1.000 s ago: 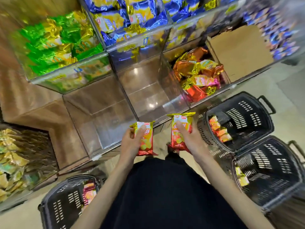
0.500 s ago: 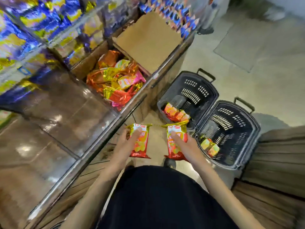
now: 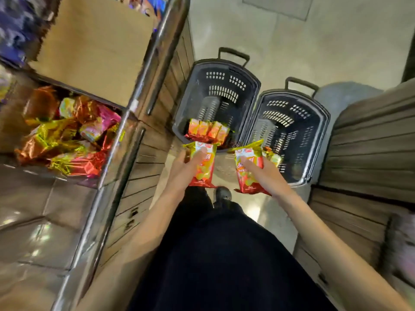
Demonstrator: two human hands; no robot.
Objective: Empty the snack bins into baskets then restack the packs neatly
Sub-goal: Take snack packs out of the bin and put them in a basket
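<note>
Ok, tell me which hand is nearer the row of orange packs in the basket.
Left. The left hand is just short of the row of orange packs; the right hand is off to the side, by the other basket.

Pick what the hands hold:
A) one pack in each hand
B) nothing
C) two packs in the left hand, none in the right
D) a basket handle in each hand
A: the left hand grips one pack and the right hand grips a second pack, each with the thumb across the front.
</note>
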